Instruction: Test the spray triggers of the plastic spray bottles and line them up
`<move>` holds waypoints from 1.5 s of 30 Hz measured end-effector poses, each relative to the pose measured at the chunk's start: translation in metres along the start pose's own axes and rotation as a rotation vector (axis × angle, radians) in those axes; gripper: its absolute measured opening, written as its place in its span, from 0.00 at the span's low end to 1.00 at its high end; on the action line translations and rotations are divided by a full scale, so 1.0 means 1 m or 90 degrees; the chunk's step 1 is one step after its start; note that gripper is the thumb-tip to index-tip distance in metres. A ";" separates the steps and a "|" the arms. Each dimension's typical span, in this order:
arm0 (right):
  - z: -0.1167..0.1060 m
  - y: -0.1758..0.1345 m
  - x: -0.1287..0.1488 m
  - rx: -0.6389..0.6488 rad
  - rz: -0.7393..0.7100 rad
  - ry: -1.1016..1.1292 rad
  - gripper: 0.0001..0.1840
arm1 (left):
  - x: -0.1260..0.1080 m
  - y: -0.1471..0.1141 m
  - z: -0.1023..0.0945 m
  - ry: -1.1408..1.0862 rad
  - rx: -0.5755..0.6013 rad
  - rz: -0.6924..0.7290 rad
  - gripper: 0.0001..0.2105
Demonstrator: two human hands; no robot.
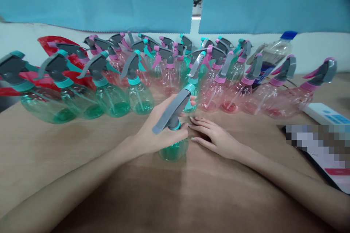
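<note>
A green spray bottle (174,151) with a grey and turquoise trigger head stands on the wooden table in front of me. My left hand (153,129) is closed round its neck, just under the head. The lever covers part of that hand. To the right of the bottle, my right hand (217,136) rests low over the table, its fingers stretched towards the bottle and holding nothing. Behind my hands is a row of spray bottles, with a green bottle (140,100) to the left and a pink bottle (213,96) to the right.
More spray bottles crowd the back of the table (131,196). A red plastic bag (58,42) lies behind them at left. A blue-capped clear bottle (273,52) leans at back right. A white box (324,114) and a partly blurred flat item (314,153) lie at right.
</note>
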State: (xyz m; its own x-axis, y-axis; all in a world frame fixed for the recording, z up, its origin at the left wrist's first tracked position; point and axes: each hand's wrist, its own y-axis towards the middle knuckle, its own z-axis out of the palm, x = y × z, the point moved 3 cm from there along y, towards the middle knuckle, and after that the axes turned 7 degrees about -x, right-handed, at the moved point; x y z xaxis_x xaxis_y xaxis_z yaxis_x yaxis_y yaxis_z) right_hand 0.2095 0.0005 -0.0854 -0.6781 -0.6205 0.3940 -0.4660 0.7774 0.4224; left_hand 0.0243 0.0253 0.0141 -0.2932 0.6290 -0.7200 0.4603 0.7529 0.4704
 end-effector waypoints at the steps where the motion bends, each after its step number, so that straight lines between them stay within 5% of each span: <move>1: 0.000 0.000 0.000 0.002 0.000 -0.002 0.24 | 0.001 0.000 0.001 -0.004 -0.002 0.002 0.25; 45: 0.000 0.000 -0.001 -0.002 -0.005 0.016 0.23 | -0.006 -0.001 -0.002 0.047 -0.041 -0.016 0.21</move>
State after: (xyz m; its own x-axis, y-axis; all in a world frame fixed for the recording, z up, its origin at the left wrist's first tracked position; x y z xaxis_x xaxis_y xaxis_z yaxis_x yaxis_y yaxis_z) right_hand 0.2099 0.0010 -0.0857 -0.6602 -0.6284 0.4114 -0.4689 0.7727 0.4279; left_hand 0.0238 0.0207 0.0189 -0.3653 0.6209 -0.6935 0.3984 0.7776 0.4864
